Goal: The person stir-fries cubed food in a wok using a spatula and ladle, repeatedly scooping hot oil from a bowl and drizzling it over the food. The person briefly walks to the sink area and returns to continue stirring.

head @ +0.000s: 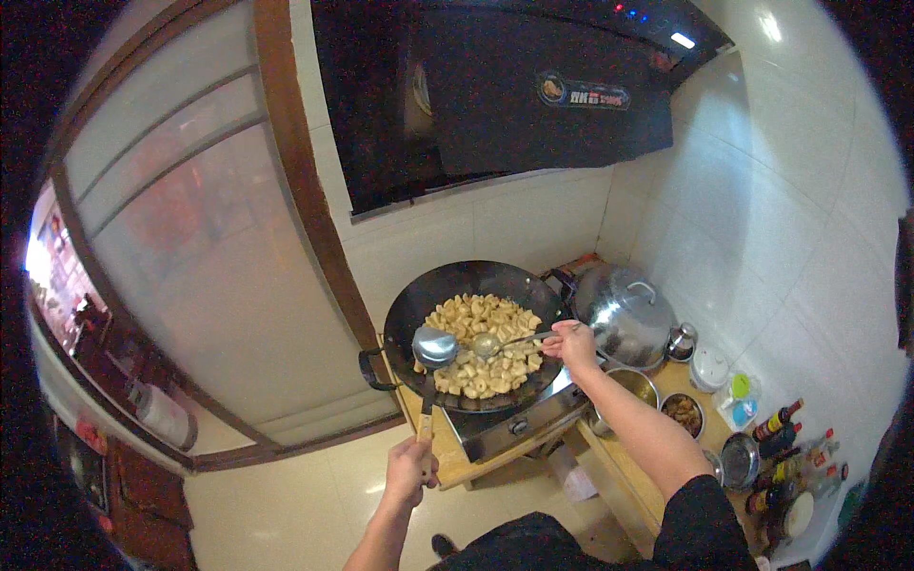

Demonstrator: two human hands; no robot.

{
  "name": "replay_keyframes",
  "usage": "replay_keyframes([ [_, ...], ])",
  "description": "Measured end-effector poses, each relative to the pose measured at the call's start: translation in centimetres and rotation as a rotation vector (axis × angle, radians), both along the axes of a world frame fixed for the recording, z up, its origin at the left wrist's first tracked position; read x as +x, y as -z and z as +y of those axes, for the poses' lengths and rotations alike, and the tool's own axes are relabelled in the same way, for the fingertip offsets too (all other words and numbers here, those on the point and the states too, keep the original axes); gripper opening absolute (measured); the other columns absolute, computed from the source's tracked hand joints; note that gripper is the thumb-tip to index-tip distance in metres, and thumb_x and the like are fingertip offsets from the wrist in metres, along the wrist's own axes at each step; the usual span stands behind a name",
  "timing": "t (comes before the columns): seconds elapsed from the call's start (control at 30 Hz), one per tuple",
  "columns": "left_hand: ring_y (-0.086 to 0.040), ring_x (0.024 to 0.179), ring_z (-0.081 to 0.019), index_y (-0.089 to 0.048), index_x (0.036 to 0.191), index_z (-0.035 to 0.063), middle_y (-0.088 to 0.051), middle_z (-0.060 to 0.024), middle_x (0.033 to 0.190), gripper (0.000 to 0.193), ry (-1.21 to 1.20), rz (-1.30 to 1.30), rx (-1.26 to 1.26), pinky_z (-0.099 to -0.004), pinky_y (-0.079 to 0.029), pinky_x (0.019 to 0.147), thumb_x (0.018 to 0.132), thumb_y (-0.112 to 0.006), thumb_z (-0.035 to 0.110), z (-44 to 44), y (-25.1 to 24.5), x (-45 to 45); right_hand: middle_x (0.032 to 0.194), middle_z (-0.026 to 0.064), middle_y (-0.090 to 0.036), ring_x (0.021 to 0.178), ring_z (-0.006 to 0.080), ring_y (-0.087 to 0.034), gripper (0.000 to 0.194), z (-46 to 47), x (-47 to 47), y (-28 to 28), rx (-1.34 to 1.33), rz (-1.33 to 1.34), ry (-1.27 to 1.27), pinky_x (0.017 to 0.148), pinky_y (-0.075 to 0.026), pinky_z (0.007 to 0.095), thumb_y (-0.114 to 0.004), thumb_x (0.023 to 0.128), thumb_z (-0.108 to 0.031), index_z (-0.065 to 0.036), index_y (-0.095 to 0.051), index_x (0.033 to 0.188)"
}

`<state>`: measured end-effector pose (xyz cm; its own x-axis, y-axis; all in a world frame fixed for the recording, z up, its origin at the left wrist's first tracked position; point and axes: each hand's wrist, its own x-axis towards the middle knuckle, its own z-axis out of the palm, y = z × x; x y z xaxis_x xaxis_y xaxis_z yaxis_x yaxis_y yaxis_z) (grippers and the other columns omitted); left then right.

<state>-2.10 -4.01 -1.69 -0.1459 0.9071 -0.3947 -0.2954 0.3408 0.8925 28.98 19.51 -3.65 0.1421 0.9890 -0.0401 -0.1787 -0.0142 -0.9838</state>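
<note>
A large black wok [471,275] with two side handles sits on a gas stove [493,435] and holds many pale golden food chunks [478,314]. My left hand [412,471] grips the wooden handle of a metal ladle [435,347], whose rounded head lies over the wok's left part. My right hand [569,350] is closed around the handle of a smaller metal spoon or ladle [488,345]. That one's bowl rests among the chunks near the wok's middle and looks filled; with what, I cannot tell.
Right of the wok stand a domed metal lid [621,314], a metal pot [639,385], a bowl of brown food [682,414], a white lidded jar [709,367] and several sauce bottles [775,421]. A dark range hood [500,93] hangs above; a sliding door [207,250] is at left.
</note>
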Motion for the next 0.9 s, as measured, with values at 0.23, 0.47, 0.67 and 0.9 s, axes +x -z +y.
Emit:
replay_keyframes([
  [0.23,-0.050,0.046,-0.0180,-0.057,0.096,0.0015,-0.056,-0.0096,0.066,0.019,-0.004,-0.005,-0.029,-0.0317,-0.038,0.037,0.095,-0.054,0.020,0.1,0.0,-0.3,0.081,0.0198,-0.068,0.070,0.0293,-0.072,0.021,-0.8,0.9,-2.9,0.008,0.026,0.004,0.059,-0.060,0.0340,-0.051,0.100,-0.016,0.003,-0.059,0.106],
  [0.47,-0.049,0.044,-0.0177,-0.058,0.094,0.0008,-0.057,-0.0092,0.064,0.019,0.047,-0.011,-0.067,-0.0328,-0.039,0.038,0.095,-0.055,0.019,0.6,-0.2,0.8,0.082,0.0198,-0.068,0.071,0.0290,-0.073,0.021,-2.3,1.2,-6.5,0.022,0.020,-0.045,0.060,-0.060,0.0347,-0.050,0.100,-0.015,0.002,-0.059,0.106],
  [0.67,-0.048,0.045,-0.0172,-0.057,0.095,0.0013,-0.056,-0.0089,0.064,0.019,0.150,-0.133,-0.090,-0.0315,-0.038,0.039,0.096,-0.054,0.020,0.8,-0.9,2.5,0.079,0.0188,-0.069,0.065,0.0271,-0.071,0.020,-3.6,1.7,-7.2,0.036,0.065,-0.076,0.057,-0.060,0.0332,-0.050,0.101,-0.016,0.001,-0.059,0.106],
  [0.9,-0.045,0.044,-0.0162,-0.058,0.105,0.0018,-0.054,-0.0077,0.065,0.020,0.242,-0.210,-0.089,-0.0298,-0.036,0.039,0.098,-0.051,0.020,0.4,-2.3,3.8,0.080,0.0193,-0.069,0.064,0.0266,-0.071,0.022,-5.6,4.2,-7.5,0.044,0.068,-0.021,0.057,-0.060,0.0333,-0.052,0.101,-0.018,0.002,-0.059,0.108],
])
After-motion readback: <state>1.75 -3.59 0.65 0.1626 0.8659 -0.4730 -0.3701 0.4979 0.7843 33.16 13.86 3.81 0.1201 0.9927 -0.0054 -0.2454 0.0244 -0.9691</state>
